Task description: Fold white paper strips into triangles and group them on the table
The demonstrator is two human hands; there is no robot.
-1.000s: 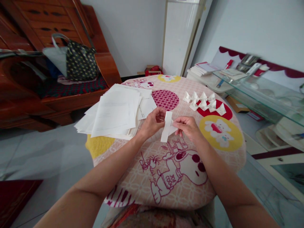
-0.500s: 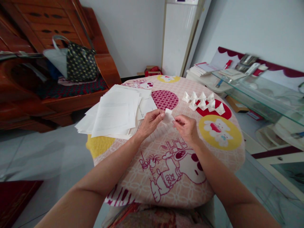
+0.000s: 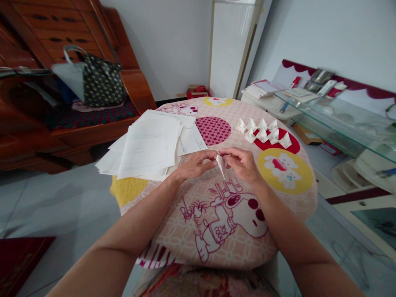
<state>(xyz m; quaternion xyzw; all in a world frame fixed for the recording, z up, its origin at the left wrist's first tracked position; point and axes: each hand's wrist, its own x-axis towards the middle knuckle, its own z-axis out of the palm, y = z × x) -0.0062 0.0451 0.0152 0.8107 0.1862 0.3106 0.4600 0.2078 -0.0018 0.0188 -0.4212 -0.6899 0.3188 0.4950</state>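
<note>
- Head view: left hand (image 3: 196,163) and right hand (image 3: 243,163), together, pinched a small white folded paper (image 3: 220,166) between them, likely steadying its creases.
- Pointed white paper shapes (image 3: 262,135) stood beyond the right hand, probably leaving room.

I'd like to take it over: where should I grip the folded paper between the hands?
Probably pinch the folded paper by its pointed near end, coming from the wearer's side: that tip juts out free, while the left hand and right hand hold its far end.
</note>
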